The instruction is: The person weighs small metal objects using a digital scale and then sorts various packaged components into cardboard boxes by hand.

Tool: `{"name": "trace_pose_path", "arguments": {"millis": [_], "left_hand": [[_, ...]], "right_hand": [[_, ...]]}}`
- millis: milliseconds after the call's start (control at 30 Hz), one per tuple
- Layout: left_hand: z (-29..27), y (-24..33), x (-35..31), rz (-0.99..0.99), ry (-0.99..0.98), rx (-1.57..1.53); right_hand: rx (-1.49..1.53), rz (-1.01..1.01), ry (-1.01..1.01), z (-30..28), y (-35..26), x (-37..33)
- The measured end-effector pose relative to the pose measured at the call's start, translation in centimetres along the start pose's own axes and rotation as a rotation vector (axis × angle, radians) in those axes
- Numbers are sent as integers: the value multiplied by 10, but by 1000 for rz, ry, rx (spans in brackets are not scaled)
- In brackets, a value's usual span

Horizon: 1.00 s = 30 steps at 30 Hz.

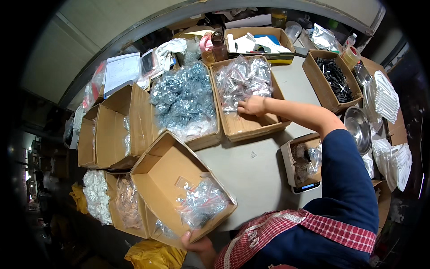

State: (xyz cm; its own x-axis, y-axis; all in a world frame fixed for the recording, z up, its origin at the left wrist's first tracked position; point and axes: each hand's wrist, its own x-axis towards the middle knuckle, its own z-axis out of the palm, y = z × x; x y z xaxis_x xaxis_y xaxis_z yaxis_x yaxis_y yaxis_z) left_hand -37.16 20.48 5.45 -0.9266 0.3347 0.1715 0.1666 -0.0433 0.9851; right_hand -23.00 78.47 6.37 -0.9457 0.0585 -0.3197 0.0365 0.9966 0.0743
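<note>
My left hand (198, 245) grips the near edge of a tilted cardboard box (156, 166), thumb on the rim. Inside that box lie clear zip bags of small shiny parts (204, 201). My right hand (252, 106) reaches into another cardboard box (244, 134) across the table. Its fingers are curled on a clear plastic bag (230, 105) at the near edge of a heap of bagged metal parts (253, 74); the fingertips are partly hidden. Below my right arm, a small box (286, 163) with bagged parts sits on a scale (307, 188) with a lit display.
Left of my right hand stands a box heaped with bluish bagged parts (183, 98). Empty-looking boxes (112, 130) and white parts (96, 197) are farther left. A box of black pieces (333, 78) and metal bowls (358, 127) line the right. One small piece (253, 154) lies on the table.
</note>
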Motion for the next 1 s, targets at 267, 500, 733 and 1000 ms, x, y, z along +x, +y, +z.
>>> {"name": "trace_pose_path", "arguments": {"millis": [267, 500, 733, 1000], "left_hand": [[25, 6, -1, 34, 192, -61], [46, 42, 6, -174, 286, -401], [36, 34, 1, 437, -41, 349], [38, 63, 9, -542, -121, -410]], "right_hand": [[312, 426, 335, 12, -9, 10], [897, -3, -7, -22, -51, 16], [704, 46, -34, 9, -2, 27], [1621, 364, 507, -50, -53, -9]]}}
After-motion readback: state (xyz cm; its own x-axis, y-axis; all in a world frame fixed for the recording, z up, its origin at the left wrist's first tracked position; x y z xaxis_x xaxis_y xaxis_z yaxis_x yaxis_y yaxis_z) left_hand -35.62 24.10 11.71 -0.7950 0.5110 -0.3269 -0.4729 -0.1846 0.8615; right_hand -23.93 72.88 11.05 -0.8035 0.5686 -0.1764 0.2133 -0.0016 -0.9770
